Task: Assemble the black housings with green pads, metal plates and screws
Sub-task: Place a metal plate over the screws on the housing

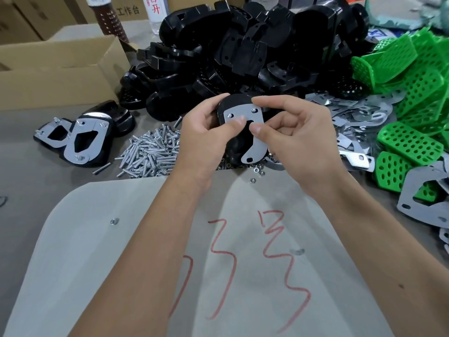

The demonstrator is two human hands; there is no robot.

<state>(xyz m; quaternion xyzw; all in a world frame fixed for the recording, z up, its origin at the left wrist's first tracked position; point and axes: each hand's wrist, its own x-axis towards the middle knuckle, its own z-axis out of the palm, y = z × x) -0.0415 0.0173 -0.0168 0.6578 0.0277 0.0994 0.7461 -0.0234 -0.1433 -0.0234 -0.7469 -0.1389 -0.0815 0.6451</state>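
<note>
Lying flat on the black housing point(232, 103), a grey two-holed metal plate point(247, 122)

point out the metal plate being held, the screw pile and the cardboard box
metal plate point(243, 115), head view, on its flat top edge between the two holes
screw pile point(150, 152), head view, middle of the heap
cardboard box point(58, 86), head view, on its front wall

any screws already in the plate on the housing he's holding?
No: both round holes near the top of the metal plate on the held black housing are empty, and the screws are all in the pile on the table.
</note>
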